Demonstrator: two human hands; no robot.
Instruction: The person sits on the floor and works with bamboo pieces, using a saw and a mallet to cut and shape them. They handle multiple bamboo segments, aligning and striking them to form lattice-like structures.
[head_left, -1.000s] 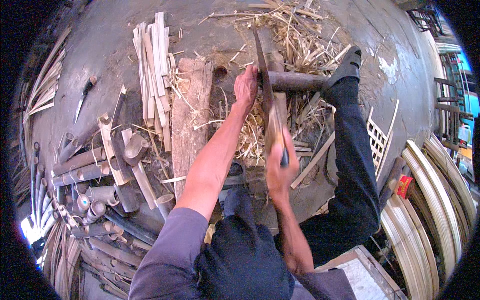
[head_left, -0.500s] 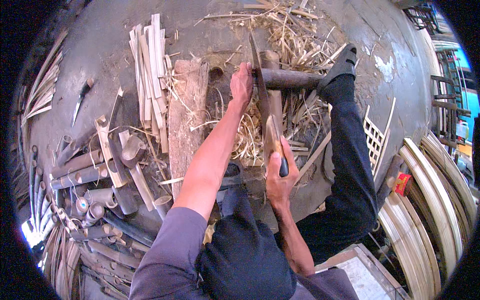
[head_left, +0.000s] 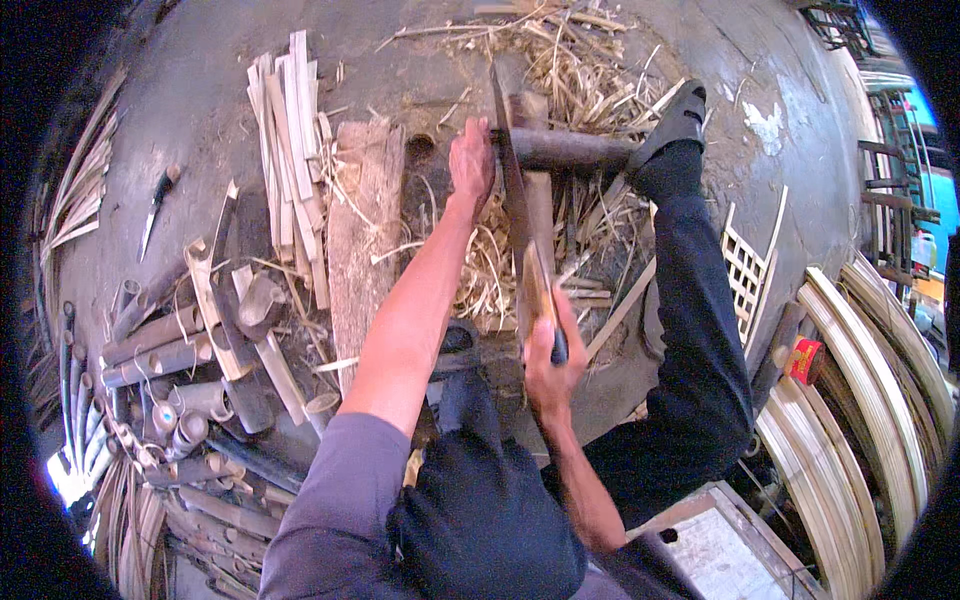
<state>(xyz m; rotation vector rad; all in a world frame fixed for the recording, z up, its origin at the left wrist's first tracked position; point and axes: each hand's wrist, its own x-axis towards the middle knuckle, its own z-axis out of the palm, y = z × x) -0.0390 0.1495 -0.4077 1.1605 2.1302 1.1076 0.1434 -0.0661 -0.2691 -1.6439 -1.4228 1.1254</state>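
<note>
Long blade is gripped at its handle by the right hand, fingers fully closed. Left hand is pressed against the blade's far end, beside the bamboo piece lying among shavings.

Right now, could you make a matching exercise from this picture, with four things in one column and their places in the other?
Things:
1. left hand
2. right hand
3. small red box
4. knife

Places:
A. alone on the bare floor, far left
B. around the handle of the long blade
C. up by the blade, beside the bamboo piece
D. right side, near the curved pale strips

Pairs: 1-C, 2-B, 3-D, 4-A
</note>
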